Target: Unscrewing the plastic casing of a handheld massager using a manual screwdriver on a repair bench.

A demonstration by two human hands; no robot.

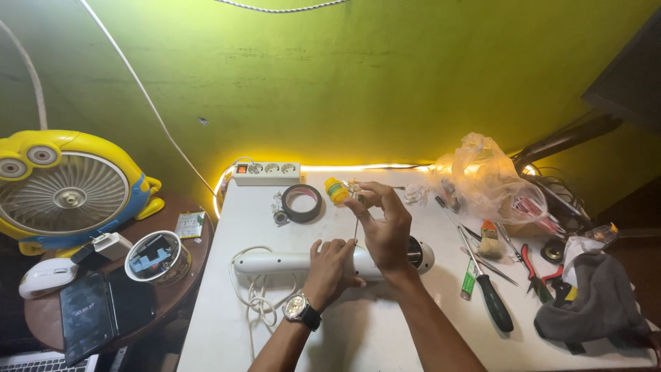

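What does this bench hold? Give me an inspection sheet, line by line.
Surface: white rectangular table, crowded along its far and right edges.
Job's things: long white plastic device lying flat; thin wire pinched above it.
Clutter: black tape roll, yellow bottle, plastic bag, brush, screwdriver, red pliers, grey cloth.
Grippers: left hand rests on the device; right hand holds the wire.
Cables: white cord coiled; power strip.
Surroundings: green wall; yellow fan.
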